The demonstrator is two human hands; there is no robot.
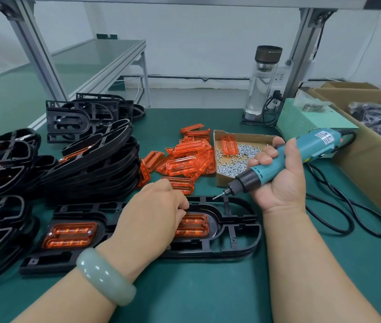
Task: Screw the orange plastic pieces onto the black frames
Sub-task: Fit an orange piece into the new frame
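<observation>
A long black frame [236, 243] lies flat in front of me on the green mat. An orange plastic piece [70, 236] sits in its left half with a screw at each end. A second orange piece [194, 226] lies in the right half, and my left hand [154, 213] rests on it, fingers pressing its left end. My right hand [280, 180] grips a teal electric screwdriver [285, 159], tilted down to the left. A screw hangs on its bit just above the frame's far rim. Loose orange pieces [184, 159] lie heaped behind.
Stacks of black frames [91, 164] crowd the left side. A shallow cardboard tray [222, 180] of small screws sits behind the screwdriver. The tool's black cable [348, 217] loops on the right by a large cardboard box [371, 159]. A glass bottle [262, 82] stands at the back.
</observation>
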